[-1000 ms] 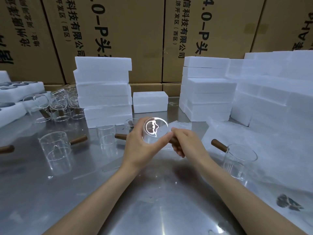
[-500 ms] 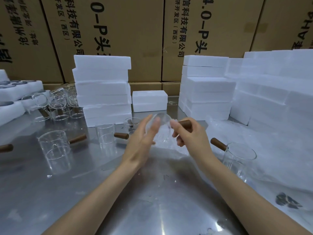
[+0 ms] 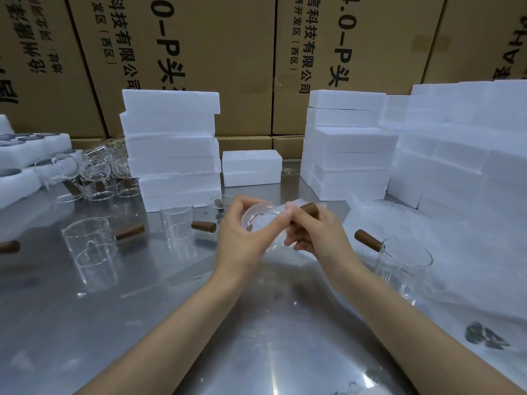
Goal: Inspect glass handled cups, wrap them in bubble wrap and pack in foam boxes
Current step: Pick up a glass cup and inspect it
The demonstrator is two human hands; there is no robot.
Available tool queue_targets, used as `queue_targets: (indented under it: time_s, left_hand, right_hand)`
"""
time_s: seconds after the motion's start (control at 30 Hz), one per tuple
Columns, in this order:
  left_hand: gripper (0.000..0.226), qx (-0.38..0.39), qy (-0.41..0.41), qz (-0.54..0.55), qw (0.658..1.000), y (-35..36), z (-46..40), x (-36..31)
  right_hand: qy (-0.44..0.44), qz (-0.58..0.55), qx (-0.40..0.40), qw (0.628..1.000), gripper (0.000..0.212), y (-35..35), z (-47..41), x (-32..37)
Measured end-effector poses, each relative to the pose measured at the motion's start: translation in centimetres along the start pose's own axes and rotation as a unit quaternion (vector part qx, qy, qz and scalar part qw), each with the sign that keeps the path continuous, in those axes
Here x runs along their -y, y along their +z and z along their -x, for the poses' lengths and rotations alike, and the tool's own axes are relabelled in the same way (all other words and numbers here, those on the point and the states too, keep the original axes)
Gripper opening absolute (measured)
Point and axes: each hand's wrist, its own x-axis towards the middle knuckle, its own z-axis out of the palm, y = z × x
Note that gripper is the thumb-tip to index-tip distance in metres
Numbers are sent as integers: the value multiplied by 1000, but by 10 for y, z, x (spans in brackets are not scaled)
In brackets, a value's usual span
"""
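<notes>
Compared with half a second ago, the left hand has closed around the glass cup, where before its fingers were spread open beside it, and the cup has turned a little between the hands. Now the left grip is curled on the glass body, thumb on the near side and fingers over the far side. The right hand holds the same cup by its brown wooden handle, with the grip closed on the handle and the end of the handle sticking out above the fingers. The cup is held in the air above the metal desk, lying on its side, just in front of the person. On the right, a sheet of bubble wrap lies on the desk, and one more handled cup stands upright at its near edge. On the left, two more cups stand on the desk with their handles pointing to the right, and a group of further cups is behind them. White foam boxes are in stacks behind: one stack at left of centre, a small single box in the middle, and a bigger stack at the right. Cardboard cartons with printed characters stand along the back.
</notes>
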Motion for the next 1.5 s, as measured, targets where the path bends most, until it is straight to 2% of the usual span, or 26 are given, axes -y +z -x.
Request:
queue_targets:
  time_s: [0.1,0.2,0.3,0.47,0.6,0.77,0.93,1.1,1.23,1.33,1.5]
  left_hand:
    - [20,-37,-44,32,998,-3,-4,-1]
    - [21,-30,-80,75,994,-5,-8,-1]
    - [23,4,-92,94,991,-5,-10,-2]
    - [24,110,-103,147,978,-12,-11,-5]
    - [24,170,-81,129,974,-14,-11,-6]
    - [42,206,5,69,976,-13,-8,-5]
    - [51,163,39,-9,986,-8,-3,-4]
    - [53,70,58,-54,994,-1,2,1]
    - [50,8,17,-24,1000,1,1,2]
    - [37,-42,-11,2,999,2,1,1]
    - [24,-52,-51,9,997,-1,-2,1]
  right_hand:
    - [0,17,18,1000,25,4,3,-2]
    - [-5,22,6,1000,25,5,3,-3]
    - [-1,5,-18,1000,25,2,2,-3]
    - [57,-75,-51,994,27,-5,-5,-1]
    - [108,-150,-60,981,24,-9,-7,0]
    - [147,-193,-61,968,23,-9,-8,-1]
    - [131,-193,-45,971,23,-10,-7,0]
    - [82,-127,-17,988,21,-4,-4,-5]
    - [50,-60,7,997,24,1,-1,-7]
    - [44,-33,28,998,26,4,2,-6]
    - [44,-24,37,998,24,7,5,-6]
